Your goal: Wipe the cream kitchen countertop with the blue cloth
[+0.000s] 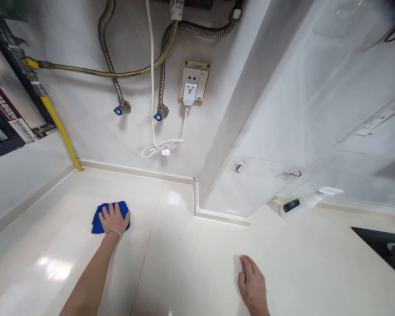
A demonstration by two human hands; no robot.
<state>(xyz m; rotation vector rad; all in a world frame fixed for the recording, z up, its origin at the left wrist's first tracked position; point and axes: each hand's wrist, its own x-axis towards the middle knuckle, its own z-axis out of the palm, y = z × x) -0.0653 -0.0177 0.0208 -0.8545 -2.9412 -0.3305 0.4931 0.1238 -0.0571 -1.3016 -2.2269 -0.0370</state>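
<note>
My left hand lies flat with spread fingers on a blue cloth, pressing it onto the cream countertop near the back left corner. A thin bracelet circles that wrist. My right hand rests palm down on the bare counter at the lower right, fingers stretched forward and together, holding nothing.
The white wall behind carries metal hoses with blue valves, a yellow gas pipe, a socket with a white plug and a coiled cord. A boxed column juts out. A white device lies at its foot. A black hob sits far right.
</note>
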